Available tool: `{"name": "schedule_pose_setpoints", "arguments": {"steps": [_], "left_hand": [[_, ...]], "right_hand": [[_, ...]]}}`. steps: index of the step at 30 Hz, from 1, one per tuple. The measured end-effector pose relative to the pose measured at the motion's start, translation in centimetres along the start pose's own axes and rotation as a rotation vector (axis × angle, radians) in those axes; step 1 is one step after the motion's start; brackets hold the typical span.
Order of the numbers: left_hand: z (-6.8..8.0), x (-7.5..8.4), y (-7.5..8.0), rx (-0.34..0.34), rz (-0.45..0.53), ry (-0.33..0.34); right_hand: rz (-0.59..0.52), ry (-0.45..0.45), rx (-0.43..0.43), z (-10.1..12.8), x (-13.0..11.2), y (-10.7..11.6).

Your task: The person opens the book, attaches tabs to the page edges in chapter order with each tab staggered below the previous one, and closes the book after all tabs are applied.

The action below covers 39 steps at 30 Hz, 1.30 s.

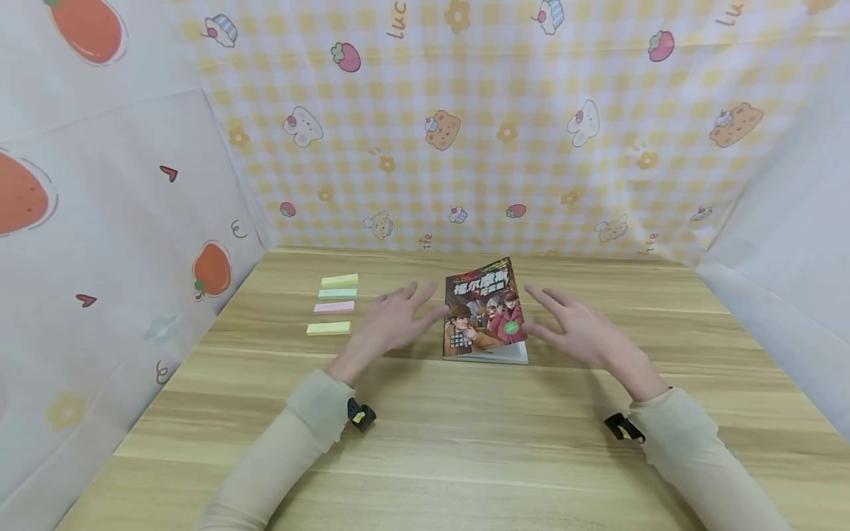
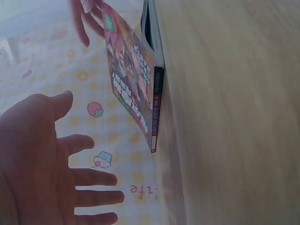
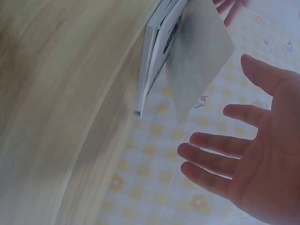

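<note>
Head view: a checked yellow backdrop point(image 1: 505, 125) printed with bears and strawberries closes off the far side, with a white curtain point(image 1: 99, 221) bearing orange fruit on the left. In front of them runs the pale wooden tabletop point(image 1: 465, 442), which carries everything else. Two cream sleeves point(image 1: 299, 435) reach in from the near edge.

A paperback book point(image 1: 485, 313) with a red illustrated cover lies near the middle of the tabletop, its front cover lifted a little off the pages, as the left wrist view shows. The left hand point(image 1: 392, 321) hovers just left of the book, palm down, with its fingers point(image 2: 93, 180) spread straight and holding nothing; the fingertips come close to the book's left edge, and I cannot tell whether they touch it. The right hand point(image 1: 584, 332) hovers just right of the book, likewise flat and spread, its fingers point(image 3: 211, 154) gripping nothing. In the right wrist view the cover's pale underside stands away from the page block.

Left of the left hand, four small sticky-note pads point(image 1: 335, 306) lie in a column on the tabletop: yellow, green, pink, yellow, slightly apart from one another and well clear of the book.
</note>
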<state>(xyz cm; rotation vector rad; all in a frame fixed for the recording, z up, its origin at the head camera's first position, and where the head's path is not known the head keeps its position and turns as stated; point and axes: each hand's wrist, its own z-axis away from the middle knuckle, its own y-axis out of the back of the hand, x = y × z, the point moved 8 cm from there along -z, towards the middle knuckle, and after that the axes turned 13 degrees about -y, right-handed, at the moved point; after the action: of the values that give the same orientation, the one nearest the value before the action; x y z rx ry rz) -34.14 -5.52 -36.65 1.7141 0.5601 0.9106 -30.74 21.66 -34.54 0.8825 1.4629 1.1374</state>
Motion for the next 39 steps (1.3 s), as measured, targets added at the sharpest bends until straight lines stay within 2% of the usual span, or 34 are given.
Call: {"name": "schedule_pose_setpoints", "arguments": {"steps": [7,13,21,30,39], "left_hand": [[-0.2,0.8,-0.6,-0.036,-0.010,-0.019],[-0.6,1.6,-1.3,-0.071,-0.034,-0.078],[-0.8,2.5,-1.5,-0.066,0.009,-0.130],[-1.0,3.3,-1.7,-0.088,0.005,-0.150],[-1.2,3.7,-2.1,-0.109,-0.020,-0.139]], "right_hand": [[-0.006,0.010,-0.016,0.1,-0.4,-0.3],[-0.002,0.015,-0.023,0.0,-0.4,-0.5],[0.010,0.036,-0.030,0.1,-0.7,-0.8],[0.018,0.061,-0.034,0.0,-0.9,-1.3],[0.047,0.085,-0.028,-0.3,-1.0,-2.2]]}}
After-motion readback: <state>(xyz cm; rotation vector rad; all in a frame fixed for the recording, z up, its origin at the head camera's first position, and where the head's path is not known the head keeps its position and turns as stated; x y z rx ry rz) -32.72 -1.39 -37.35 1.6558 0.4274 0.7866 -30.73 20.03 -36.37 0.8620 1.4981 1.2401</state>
